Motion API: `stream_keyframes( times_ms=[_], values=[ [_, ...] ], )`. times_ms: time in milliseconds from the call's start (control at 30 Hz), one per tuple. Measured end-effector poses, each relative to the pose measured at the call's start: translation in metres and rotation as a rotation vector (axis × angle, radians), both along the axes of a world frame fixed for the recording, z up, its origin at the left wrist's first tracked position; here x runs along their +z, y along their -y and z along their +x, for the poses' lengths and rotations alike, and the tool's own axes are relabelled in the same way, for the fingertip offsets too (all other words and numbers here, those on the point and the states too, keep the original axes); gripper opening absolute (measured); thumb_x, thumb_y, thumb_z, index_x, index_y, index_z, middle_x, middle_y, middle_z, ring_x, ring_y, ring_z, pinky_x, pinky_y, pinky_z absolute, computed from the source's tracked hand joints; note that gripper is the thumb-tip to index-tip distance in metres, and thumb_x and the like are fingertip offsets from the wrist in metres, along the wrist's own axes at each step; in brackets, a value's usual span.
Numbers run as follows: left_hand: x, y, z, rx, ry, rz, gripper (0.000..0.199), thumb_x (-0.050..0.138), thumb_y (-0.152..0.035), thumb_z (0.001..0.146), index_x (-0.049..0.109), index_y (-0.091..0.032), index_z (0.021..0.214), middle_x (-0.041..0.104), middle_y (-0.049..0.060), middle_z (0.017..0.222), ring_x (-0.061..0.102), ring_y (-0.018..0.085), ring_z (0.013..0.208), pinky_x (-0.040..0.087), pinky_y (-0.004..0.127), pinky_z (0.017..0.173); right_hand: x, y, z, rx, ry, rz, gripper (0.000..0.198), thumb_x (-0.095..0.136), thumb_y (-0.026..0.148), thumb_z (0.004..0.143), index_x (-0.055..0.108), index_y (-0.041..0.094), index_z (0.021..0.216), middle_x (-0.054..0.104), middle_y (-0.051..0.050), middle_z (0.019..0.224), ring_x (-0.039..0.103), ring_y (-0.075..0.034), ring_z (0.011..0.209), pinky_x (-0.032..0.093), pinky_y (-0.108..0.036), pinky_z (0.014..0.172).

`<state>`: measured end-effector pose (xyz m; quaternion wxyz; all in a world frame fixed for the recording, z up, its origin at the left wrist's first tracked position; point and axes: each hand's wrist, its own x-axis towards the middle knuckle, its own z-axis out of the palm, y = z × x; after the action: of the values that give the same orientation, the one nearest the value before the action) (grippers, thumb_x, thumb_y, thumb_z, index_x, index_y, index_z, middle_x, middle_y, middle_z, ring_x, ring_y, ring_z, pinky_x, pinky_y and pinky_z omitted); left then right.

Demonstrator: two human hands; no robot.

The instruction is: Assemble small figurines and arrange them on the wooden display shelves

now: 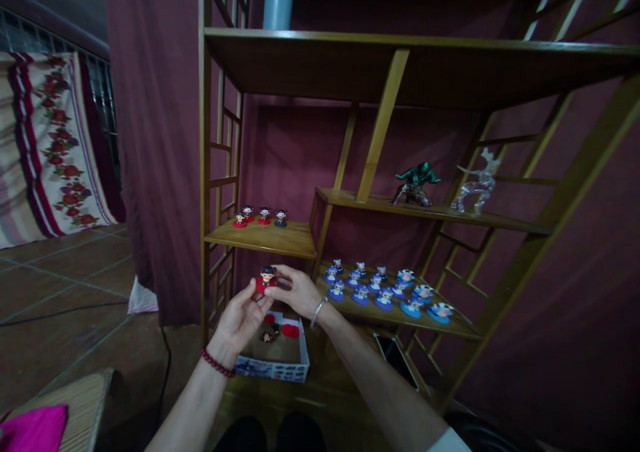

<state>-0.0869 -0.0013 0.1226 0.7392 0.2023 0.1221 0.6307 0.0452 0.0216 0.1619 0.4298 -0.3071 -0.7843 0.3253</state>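
Between my two hands I hold a small figurine with dark hair and a red base. My left hand has its fingers around the figurine's left side and underside. On the other side, my right hand grips the base with thumb and fingers. Just below is an open cardboard box with white sides, holding another figurine and red pieces. Several similar figurines stand on the small left shelf, beyond my hands.
Blue and white figurines stand in rows on the lower right shelf. Above them are a green figure and a clear deer ornament. A dark flat tablet-like object lies lower right. Wooden posts frame the left side.
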Motion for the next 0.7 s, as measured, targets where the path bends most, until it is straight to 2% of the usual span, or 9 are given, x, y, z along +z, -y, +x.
stream_keyframes(
  times_ms=[367,700],
  values=[
    [0.008,-0.002,-0.006,0.002,-0.028,-0.005,0.011,0.05,-0.012,0.078,0.06,-0.01,0.082,0.064,0.01,0.082,0.062,0.014,0.076,0.05,0.026,0.074,0.005,-0.001,-0.008,0.033,0.041,0.046,0.037,0.065,0.028,0.066,0.056,0.019,0.1,0.062,-0.002,0.099,0.057,-0.016,0.092,0.044,-0.031,0.084],
    [0.013,-0.009,-0.014,0.046,-0.125,0.004,0.006,0.054,-0.013,0.075,0.06,-0.011,0.077,0.064,0.008,0.076,0.061,0.013,0.068,0.051,0.025,0.066,0.008,-0.011,-0.018,0.039,-0.066,0.016,0.028,0.066,0.027,0.065,0.058,0.017,0.09,0.064,-0.001,0.089,0.058,-0.016,0.087,0.044,-0.031,0.084]
  ],
)
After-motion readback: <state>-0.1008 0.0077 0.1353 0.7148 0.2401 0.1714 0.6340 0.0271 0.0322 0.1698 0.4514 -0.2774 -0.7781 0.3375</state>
